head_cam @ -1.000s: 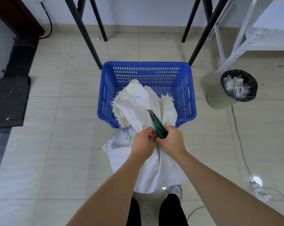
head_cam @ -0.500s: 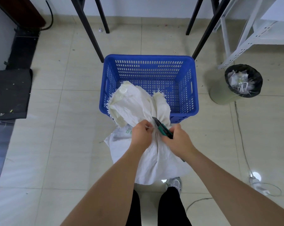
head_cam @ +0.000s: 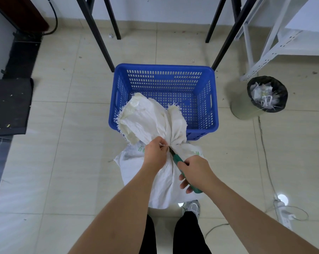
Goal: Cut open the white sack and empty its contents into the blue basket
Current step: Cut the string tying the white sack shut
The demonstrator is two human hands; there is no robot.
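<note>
A white woven sack [head_cam: 160,182] stands on the floor in front of my legs, its tied neck bunched and its frayed top flopped over the near rim of the blue basket [head_cam: 166,68]. My left hand [head_cam: 156,154] pinches the tie at the sack's neck. My right hand [head_cam: 193,173] grips a green-handled utility knife [head_cam: 177,159] whose blade tip touches the neck just beside my left fingers. The basket's perforated floor shows bare behind the sack's top.
A lined waste bin [head_cam: 263,98] full of scraps stands right of the basket. Black table legs [head_cam: 98,33] flank the basket's far corners. A white metal shelf [head_cam: 276,43] is at right, a black mat [head_cam: 8,105] at left, a power strip [head_cam: 285,215] and cables at lower right.
My right hand has drawn back toward me and lowered the knife; the blade, earlier pointing up over the sack's top, now lies low against the tied neck. The view has tilted slightly.
</note>
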